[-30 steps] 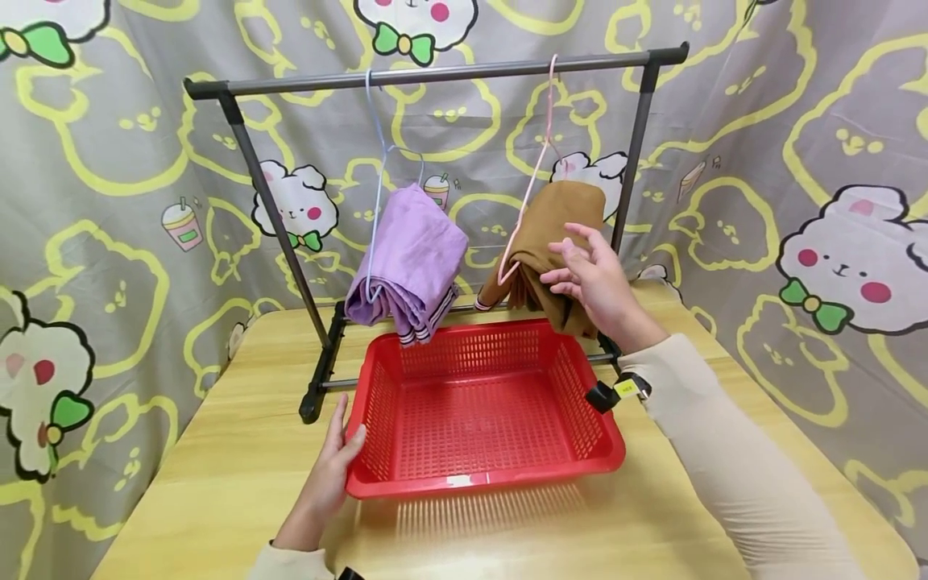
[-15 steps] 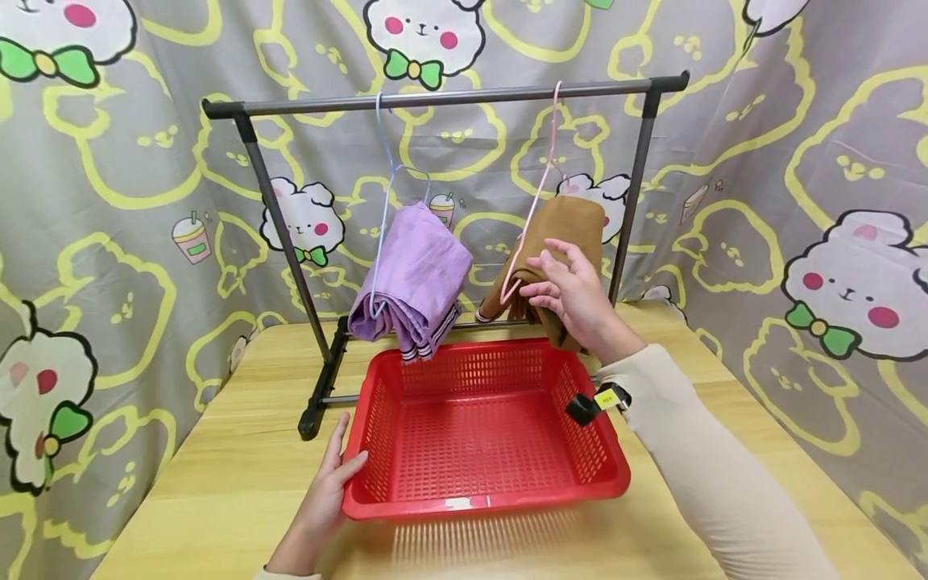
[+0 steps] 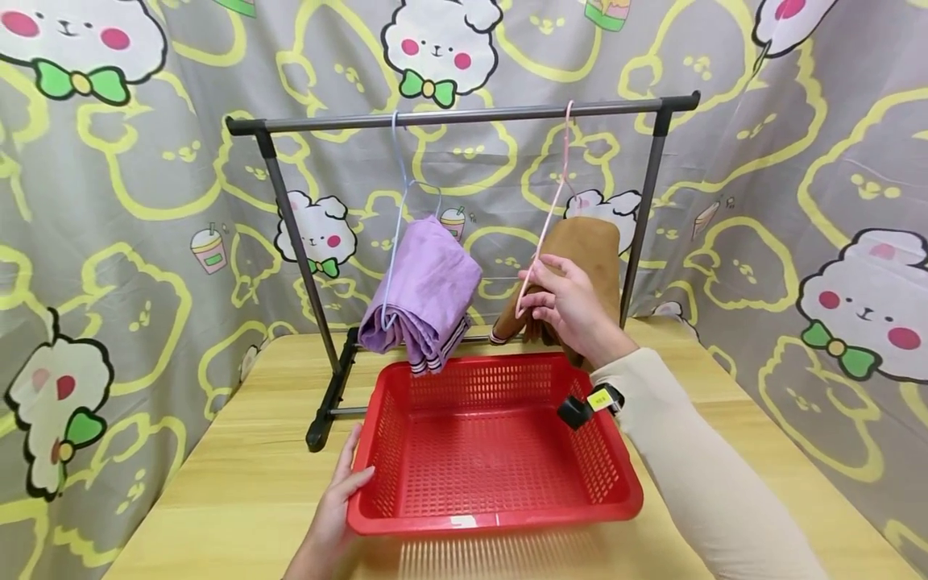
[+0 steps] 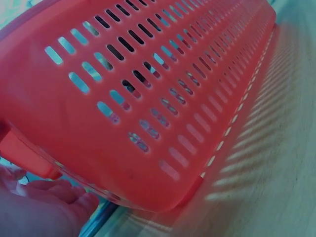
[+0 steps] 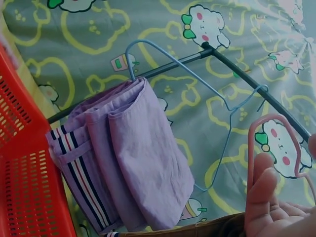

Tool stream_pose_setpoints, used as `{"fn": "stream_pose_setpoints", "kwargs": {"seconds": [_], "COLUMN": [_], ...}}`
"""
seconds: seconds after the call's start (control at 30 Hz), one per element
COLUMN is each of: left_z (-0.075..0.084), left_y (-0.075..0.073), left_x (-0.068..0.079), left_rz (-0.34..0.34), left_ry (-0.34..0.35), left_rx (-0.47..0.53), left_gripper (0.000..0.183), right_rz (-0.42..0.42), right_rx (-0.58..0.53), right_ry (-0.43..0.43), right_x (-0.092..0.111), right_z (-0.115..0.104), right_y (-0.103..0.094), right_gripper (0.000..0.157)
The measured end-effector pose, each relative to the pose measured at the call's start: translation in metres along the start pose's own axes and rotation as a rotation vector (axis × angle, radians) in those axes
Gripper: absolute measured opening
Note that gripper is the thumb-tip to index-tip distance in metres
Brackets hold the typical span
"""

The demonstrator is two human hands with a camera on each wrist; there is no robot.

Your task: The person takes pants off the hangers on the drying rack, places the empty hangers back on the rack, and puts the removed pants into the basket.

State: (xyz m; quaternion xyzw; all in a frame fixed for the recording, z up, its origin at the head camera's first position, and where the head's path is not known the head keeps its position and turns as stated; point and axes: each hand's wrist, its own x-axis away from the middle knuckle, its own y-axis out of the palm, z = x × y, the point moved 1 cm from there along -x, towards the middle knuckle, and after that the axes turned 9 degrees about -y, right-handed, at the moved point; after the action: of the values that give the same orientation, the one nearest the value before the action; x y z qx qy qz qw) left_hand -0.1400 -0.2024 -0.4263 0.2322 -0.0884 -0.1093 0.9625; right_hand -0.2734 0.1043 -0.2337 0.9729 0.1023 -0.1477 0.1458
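My right hand (image 3: 569, 302) is at the pink hanger (image 3: 548, 221), its thumb and fingertips closed around the wire near the lower end. Brown folded cloth (image 3: 590, 254) hangs on that hanger, partly hidden behind the hand. My left hand (image 3: 337, 503) grips the left rim of the red plastic basket (image 3: 496, 522), thumb over the edge and fingers on the outer side. Nothing lies in the basket. To the left, lilac folded trousers (image 5: 148, 158) with a striped side band hang over a blue hanger (image 5: 229, 143).
Both hangers hook on the top bar of a grey metal rack (image 3: 471, 118), whose black foot (image 3: 329, 411) stands on the wooden table (image 3: 217, 483). A cartoon-print curtain (image 3: 464, 64) surrounds the table at the back and sides.
My right hand has moved left and in towards the pink hanger, and its fingers have closed on the wire. The left hand stays on the basket. The head view has tilted up slightly.
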Motion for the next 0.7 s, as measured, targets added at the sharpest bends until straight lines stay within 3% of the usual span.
{"fn": "stream_pose_setpoints", "kwargs": {"seconds": [0.17, 0.47, 0.7], "left_z": [-0.0002, -0.0005, -0.0029], "left_y": [-0.0008, -0.0049, -0.001], "left_x": [0.0005, 0.0013, 0.0045], "left_rz": [-0.058, -0.083, -0.06], "left_ry": [-0.025, -0.012, -0.096], "left_rx": [0.041, -0.007, 0.067], "left_gripper": [0.066, 0.064, 0.066], "right_rz": [-0.018, -0.047, -0.034], "right_rx": [0.016, 0.008, 0.035], "right_ry": [0.016, -0.013, -0.068], "right_x": [-0.003, -0.0024, 0.0001], "right_z": [0.0006, -0.0002, -0.003], "right_y": [0.0005, 0.0016, -0.0002], "right_gripper": [0.053, 0.055, 0.042]}}
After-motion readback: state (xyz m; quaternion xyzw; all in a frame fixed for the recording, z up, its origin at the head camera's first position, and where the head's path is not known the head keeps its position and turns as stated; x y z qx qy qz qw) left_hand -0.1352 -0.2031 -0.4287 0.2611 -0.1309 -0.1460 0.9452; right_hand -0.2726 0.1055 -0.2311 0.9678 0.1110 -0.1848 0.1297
